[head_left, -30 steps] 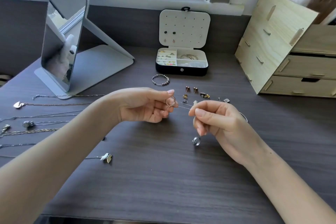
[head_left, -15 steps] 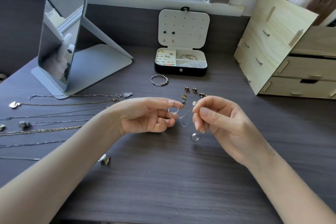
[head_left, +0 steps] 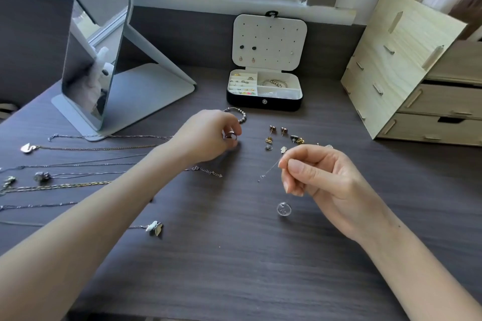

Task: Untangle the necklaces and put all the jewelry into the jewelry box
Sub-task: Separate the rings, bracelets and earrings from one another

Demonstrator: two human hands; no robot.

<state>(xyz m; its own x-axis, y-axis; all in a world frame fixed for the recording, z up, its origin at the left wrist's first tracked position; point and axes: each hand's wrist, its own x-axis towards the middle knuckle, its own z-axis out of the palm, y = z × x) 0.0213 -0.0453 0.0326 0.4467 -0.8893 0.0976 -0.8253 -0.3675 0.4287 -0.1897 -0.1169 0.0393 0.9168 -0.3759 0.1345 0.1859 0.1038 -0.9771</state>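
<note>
Dark wood-grain bench, seen from above. Nearest on the left lies a leaf-shaped pendant on a thin chain that runs under the left forearm. Right of centre, a round pendant sits below the right hand; whether it rests on the bench or hangs cannot be told. The right-hand fingers are curled and pinch a fine chain, whose free end slants down to the left. Farther back, the left hand is held low over the bench, its fingers closed round a silver ring. To the left, several necklaces lie stretched out in separate, roughly parallel lines. Between the two hands and beyond them, loose earrings are scattered; a beaded bracelet lies just behind the left hand, partly hidden by it. At the back stands the jewelry box, its lid upright and studded with earrings, its compartments holding rings and a bracelet. A tilted mirror stands far left, a wooden drawer unit far right.
</note>
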